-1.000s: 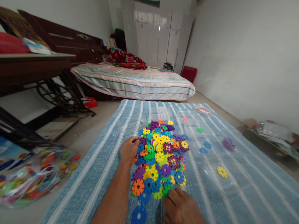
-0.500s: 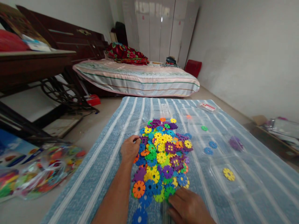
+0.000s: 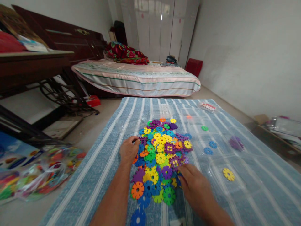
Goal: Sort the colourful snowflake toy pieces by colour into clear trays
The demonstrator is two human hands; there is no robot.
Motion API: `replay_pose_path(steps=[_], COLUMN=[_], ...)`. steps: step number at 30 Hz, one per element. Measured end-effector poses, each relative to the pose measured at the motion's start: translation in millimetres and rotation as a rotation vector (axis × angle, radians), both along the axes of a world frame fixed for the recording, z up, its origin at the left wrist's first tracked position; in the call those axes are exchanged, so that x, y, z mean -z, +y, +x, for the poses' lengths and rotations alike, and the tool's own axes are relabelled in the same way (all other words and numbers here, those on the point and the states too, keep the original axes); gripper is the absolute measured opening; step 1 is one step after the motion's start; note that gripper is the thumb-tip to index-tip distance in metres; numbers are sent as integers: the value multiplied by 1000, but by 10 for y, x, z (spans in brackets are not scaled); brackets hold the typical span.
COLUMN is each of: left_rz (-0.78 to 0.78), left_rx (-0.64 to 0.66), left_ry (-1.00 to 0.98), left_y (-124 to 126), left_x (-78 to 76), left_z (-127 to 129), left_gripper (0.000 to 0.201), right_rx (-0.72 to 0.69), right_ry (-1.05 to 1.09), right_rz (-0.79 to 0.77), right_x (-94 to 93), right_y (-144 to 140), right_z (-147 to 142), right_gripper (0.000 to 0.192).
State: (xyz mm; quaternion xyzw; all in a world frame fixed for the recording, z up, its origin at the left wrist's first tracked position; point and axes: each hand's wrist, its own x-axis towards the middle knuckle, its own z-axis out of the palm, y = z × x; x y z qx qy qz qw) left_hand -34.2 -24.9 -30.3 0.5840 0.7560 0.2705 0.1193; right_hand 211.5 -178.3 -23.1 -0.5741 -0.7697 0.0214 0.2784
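Note:
A heap of flat plastic snowflake building discs [image 3: 160, 158] in yellow, blue, green, orange and purple lies on the striped cloth, with purple square window-like pieces [image 3: 169, 148] among them. At the heap's left edge, my left hand [image 3: 129, 150] has its fingers curled beside a purple square piece [image 3: 143, 141]; what lies inside the fingers is hidden. My right hand [image 3: 196, 182] reaches to the heap's lower right side, fingers closed together by another purple square piece [image 3: 175, 162]. Its fingertips are partly covered, so anything in them cannot be made out.
Clear plastic boxes stand to the right, holding a yellow disc [image 3: 228, 174], blue discs [image 3: 208, 151], a green disc [image 3: 204, 128] and purple pieces [image 3: 236, 143]. Bags of colourful pieces [image 3: 53, 169] lie at the left. A bed [image 3: 138, 78] stands beyond the cloth [image 3: 98, 169].
My right hand has moved up and slightly right from the heap's near edge to its right side, uncovering a green disc. My left hand has stayed at the left edge.

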Motion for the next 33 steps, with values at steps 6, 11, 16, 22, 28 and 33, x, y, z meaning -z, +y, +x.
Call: replay_pose_path(steps=[6,11,16,22,28,33], left_rz=[16,20,22,0,-5,-16], left_rx=[13,10,10,0,12,17], left_ry=[-8,-2,-7,0,15,29], left_y=[-4,-12,-14,4,5,13], left_x=[18,16,20,17,-21,-28], left_z=[-1,5,4,0,0,-10], left_gripper=[23,23,23,23,24,26], right_rx=[1,-6,18,38,-1,-58], right_ry=[33,-2,-26,42,217,307], right_rz=[-75,-115,-126,-34,17,-35], right_x=[-104,-102,-13,105,76,-68], right_y=[153,126,113,115,110,56], right_z=[-114,-227,-286,-324,-328,-249], right_gripper=[23,29,35,35,15,12])
